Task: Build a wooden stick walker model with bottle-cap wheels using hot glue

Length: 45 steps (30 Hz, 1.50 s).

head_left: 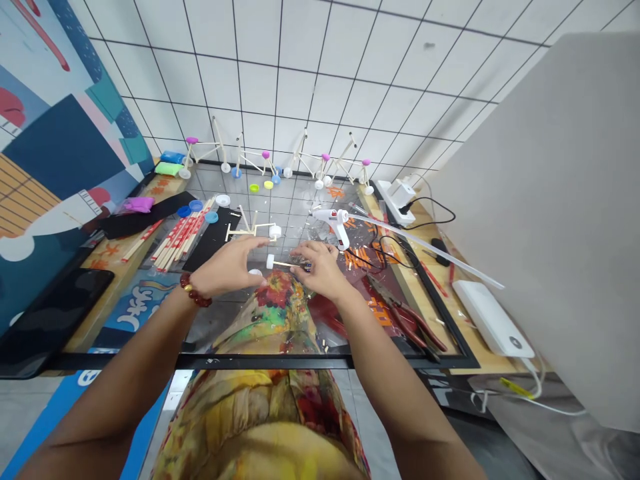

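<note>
My right hand is closed around one end of a short thin wooden stick. The stick's far end carries a small white bottle cap, which points to the left. My left hand is held open, thumb and fingers apart, facing the capped end without touching it. Below its fingers, partly hidden, a white cap lies on the glass surface. Just beyond the left hand rests a stick frame with a white cap on one end.
Stick frames with pink blobs line the tiled wall. A white glue gun lies right of centre, its cable near pliers. On the left are wrapped chopsticks, blue caps and a phone. A power strip sits at right.
</note>
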### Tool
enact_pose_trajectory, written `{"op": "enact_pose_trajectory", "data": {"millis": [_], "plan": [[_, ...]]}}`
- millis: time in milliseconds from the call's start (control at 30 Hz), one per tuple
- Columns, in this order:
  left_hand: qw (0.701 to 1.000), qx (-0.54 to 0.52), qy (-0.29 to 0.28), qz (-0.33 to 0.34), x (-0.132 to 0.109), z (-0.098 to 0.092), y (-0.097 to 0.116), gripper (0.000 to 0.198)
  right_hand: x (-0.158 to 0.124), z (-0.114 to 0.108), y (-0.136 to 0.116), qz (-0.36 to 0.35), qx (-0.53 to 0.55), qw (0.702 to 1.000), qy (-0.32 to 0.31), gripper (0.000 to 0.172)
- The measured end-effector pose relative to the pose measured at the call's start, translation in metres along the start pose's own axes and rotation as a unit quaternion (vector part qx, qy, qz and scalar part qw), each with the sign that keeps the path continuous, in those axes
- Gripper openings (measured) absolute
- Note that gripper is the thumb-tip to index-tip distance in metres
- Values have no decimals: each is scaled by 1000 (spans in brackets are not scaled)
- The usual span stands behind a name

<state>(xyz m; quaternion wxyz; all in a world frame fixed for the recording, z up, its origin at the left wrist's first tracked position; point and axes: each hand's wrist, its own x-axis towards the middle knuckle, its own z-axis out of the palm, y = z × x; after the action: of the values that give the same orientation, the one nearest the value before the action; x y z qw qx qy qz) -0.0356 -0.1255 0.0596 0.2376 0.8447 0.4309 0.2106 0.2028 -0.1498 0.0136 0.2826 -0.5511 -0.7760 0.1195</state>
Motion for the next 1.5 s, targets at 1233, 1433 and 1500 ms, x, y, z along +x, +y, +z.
{"op": "enact_pose_trajectory", "data": {"millis": [1233, 1433, 1500], "plan": [[967, -65, 237, 67, -25, 15, 7, 34, 4, -13, -1, -18, 60, 989, 135, 17], [933, -255, 253, 14, -20, 19, 2, 32, 7, -18, 14, 153, 68, 966, 197, 17], [907, -328, 263, 15, -19, 19, 3, 36, 13, -24, 28, 234, 18, 938, 255, 34]]}}
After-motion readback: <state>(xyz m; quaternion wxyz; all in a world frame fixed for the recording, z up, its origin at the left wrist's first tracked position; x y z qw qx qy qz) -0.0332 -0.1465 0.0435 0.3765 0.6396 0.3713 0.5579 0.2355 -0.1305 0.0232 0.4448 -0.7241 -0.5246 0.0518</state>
